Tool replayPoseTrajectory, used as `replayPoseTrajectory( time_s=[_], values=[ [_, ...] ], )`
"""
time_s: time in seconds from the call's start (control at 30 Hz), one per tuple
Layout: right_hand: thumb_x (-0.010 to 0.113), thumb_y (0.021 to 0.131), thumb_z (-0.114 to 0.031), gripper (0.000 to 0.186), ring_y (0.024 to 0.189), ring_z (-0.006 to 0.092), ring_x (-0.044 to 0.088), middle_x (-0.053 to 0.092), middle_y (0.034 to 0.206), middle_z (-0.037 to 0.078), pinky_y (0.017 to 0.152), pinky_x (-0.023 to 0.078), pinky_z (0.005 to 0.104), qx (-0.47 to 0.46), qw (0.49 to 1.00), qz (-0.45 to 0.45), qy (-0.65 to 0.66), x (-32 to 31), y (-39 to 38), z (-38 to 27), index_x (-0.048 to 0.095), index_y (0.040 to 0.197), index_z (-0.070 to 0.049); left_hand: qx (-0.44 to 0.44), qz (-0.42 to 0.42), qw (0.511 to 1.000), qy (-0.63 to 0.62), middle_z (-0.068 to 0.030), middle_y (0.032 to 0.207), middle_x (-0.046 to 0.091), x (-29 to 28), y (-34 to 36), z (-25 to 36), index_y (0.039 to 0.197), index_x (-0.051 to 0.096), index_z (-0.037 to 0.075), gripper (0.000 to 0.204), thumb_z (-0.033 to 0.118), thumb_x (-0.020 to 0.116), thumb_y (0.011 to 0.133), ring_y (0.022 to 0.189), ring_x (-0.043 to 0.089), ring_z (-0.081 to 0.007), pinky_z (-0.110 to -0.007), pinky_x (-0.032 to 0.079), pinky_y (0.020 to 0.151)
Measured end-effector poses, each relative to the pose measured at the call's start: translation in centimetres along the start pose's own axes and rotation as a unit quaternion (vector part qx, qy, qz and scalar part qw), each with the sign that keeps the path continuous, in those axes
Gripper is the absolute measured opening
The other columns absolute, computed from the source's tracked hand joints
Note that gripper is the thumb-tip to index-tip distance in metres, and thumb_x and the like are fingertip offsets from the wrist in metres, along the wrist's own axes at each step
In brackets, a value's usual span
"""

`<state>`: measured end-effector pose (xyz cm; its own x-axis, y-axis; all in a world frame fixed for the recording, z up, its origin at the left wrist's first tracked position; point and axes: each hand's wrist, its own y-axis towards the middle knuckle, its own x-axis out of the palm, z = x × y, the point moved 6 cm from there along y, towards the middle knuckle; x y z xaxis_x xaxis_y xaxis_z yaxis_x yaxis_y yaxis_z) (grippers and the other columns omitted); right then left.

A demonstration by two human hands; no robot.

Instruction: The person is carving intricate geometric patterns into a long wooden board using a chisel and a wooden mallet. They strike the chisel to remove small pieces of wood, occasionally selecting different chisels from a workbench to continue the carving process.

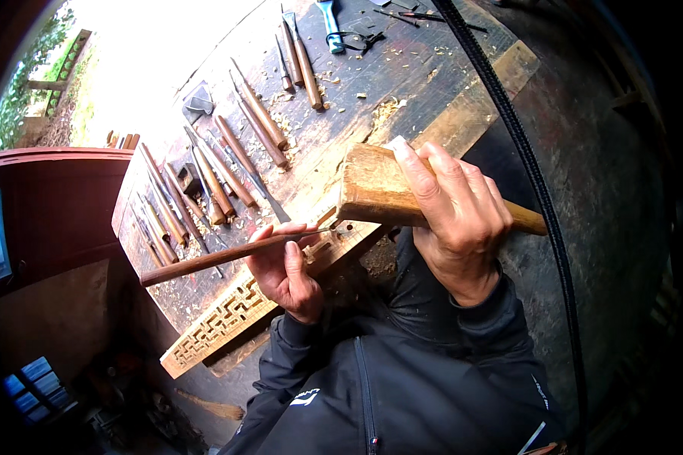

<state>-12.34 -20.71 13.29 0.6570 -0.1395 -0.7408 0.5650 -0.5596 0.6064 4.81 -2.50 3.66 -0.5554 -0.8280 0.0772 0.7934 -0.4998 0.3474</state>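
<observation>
My left hand (pixel 290 279) is closed around a slim carving chisel (pixel 205 262) with a long dark wooden handle. The handle slants down to the left, and its thin metal tip meets a pale wooden board (pixel 214 331) near some holes. A pierced geometric pattern is cut into the board's near-left end; my left hand hides part of its middle. Gripped in my right hand (pixel 463 220) is a blocky wooden mallet (pixel 373 186), its handle sticking out to the right. The mallet head is just above the board, close to the chisel's tip.
Several wooden-handled chisels (pixel 259 121) lie in rows across the worn workbench (pixel 402 83) among wood shavings (pixel 387 112). A blue-handled tool (pixel 330 26) rests at the far side. A black braided cord (pixel 508 114) hangs down the right. On the floor lies a broom (pixel 211 406).
</observation>
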Motion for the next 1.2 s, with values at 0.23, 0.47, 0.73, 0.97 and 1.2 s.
replayPoseTrajectory(
  time_s=[0.23, 0.47, 0.73, 0.97, 1.2],
  values=[
    [0.086, 0.073, 0.002, 0.077, 0.106, 0.0317, 0.078, 0.080, 0.128, 0.013, 0.088, 0.060, 0.0422, -0.009, 1.000, -0.008, 0.010, 0.25, -0.35, 0.37, 0.077, 0.148, -0.014, 0.011, -0.003, 0.999, 0.033, -0.0213, 0.117, 0.075, 0.51, -0.28, 0.22, 0.155, 0.045, 0.001, 0.049, -0.008, 0.062, 0.110, 0.101, 0.080, -0.0287, -0.041, 0.067, 0.094],
    [0.088, 0.072, -0.001, 0.076, 0.106, 0.0314, 0.079, 0.080, 0.127, 0.012, 0.088, 0.060, 0.0415, -0.012, 1.000, -0.006, 0.005, 0.45, -0.34, 0.33, 0.078, 0.146, -0.013, -0.047, -0.017, 0.999, 0.023, -0.0254, 0.130, 0.074, -0.36, -0.47, 0.02, 0.157, 0.041, 0.000, 0.047, -0.003, 0.060, 0.115, 0.116, 0.079, -0.0345, -0.046, 0.068, 0.101],
    [0.087, 0.074, -0.002, 0.072, 0.105, 0.0304, 0.079, 0.080, 0.127, 0.012, 0.087, 0.060, 0.0412, -0.014, 1.000, -0.012, -0.001, 0.42, -0.26, 0.39, 0.078, 0.146, -0.013, -0.002, -0.040, 0.999, 0.007, -0.0236, 0.128, 0.073, -0.12, -0.68, -0.52, 0.159, 0.043, 0.001, 0.050, -0.006, 0.061, 0.113, 0.116, 0.077, -0.0334, -0.049, 0.062, 0.110],
    [0.086, 0.074, -0.002, 0.072, 0.104, 0.0303, 0.079, 0.080, 0.127, 0.011, 0.086, 0.060, 0.0410, -0.018, 1.000, -0.004, -0.003, 0.53, -0.27, 0.45, 0.078, 0.145, -0.013, -0.011, -0.046, 0.998, 0.033, -0.0215, 0.123, 0.074, 0.06, -0.76, -0.47, 0.161, 0.043, -0.001, 0.052, -0.005, 0.060, 0.113, 0.113, 0.077, -0.0302, -0.045, 0.060, 0.107],
    [0.085, 0.076, -0.002, 0.070, 0.103, 0.0301, 0.079, 0.080, 0.127, 0.011, 0.086, 0.060, 0.0409, -0.016, 1.000, -0.004, -0.001, 0.58, -0.28, 0.53, 0.078, 0.144, -0.013, -0.006, -0.055, 0.997, 0.053, -0.0210, 0.123, 0.074, 0.04, -0.78, -0.48, 0.162, 0.042, -0.001, 0.052, -0.006, 0.058, 0.113, 0.112, 0.077, -0.0299, -0.044, 0.062, 0.103]
  ],
)
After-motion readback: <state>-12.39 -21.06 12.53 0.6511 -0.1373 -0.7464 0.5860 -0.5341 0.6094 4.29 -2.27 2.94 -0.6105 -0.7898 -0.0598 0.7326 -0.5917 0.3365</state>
